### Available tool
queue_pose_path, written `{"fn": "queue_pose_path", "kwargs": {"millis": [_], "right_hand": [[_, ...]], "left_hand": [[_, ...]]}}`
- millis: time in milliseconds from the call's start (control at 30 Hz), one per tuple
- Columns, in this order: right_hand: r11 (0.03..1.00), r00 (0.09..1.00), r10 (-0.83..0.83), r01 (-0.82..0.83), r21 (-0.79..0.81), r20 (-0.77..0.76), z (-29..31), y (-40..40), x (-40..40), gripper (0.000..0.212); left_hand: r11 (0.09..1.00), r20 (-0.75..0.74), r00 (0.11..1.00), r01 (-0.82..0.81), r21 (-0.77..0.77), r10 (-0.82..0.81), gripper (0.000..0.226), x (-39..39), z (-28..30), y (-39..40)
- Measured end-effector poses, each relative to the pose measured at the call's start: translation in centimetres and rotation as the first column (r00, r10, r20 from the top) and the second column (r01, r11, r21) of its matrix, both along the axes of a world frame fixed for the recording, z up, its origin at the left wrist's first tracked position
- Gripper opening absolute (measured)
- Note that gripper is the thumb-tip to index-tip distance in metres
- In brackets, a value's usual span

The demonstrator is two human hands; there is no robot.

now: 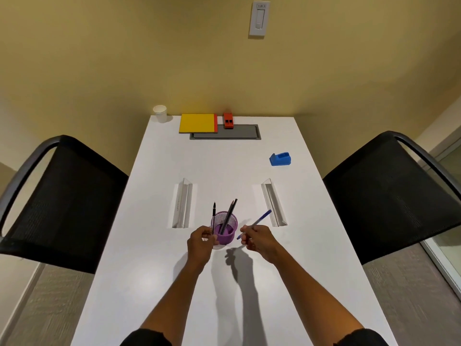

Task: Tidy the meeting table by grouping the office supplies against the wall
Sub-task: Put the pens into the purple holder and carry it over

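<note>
Loading pens | purple mesh cup point(224, 231) is landmark | left hand point(200, 243) touching its left side, pinching upright black pen point(214, 216) | right hand point(258, 239) just right, gripping blue pen point(255, 224), probably tip cupward, slanting up-right

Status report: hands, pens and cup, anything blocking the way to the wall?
Left hand holds black pen; right hand holds blue pen. Purple cup between. Path clear.

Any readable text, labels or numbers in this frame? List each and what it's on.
No text can be read.
left name plate holder: faint marks along its face, too blurred to read.
wall switch: small marks at its top, too small to read.
yellow notebook, blue tape dispenser, purple pen cup: no print visible.
</note>
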State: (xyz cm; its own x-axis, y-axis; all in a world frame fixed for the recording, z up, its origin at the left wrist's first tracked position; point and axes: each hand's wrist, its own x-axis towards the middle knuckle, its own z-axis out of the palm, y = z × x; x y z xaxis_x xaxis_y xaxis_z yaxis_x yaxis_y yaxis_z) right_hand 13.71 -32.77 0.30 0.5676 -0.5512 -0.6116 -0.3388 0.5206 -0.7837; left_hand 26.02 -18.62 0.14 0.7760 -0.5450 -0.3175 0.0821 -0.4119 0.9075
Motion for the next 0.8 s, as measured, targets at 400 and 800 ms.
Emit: {"fn": "queue_pose_path", "kwargs": {"millis": [400, 800], "right_hand": [[0.863, 0.986, -0.024, -0.064, -0.502, -0.166, -1.6, -0.6, 4.1, 0.017], [0.798, 0.969, -0.013, -0.139, -0.586, -0.247, -4.4, -1.4, 6.4, 0.012]], "left_hand": [[0.992, 0.153, 0.987, -0.068, 0.11, 0.051, 0.009, 2.4, -0.9, -3.5], [0.98, 0.273, 0.958, 0.04, 0.197, -0.094, 0.012, 3.0, -2.5, -7.0]]}}
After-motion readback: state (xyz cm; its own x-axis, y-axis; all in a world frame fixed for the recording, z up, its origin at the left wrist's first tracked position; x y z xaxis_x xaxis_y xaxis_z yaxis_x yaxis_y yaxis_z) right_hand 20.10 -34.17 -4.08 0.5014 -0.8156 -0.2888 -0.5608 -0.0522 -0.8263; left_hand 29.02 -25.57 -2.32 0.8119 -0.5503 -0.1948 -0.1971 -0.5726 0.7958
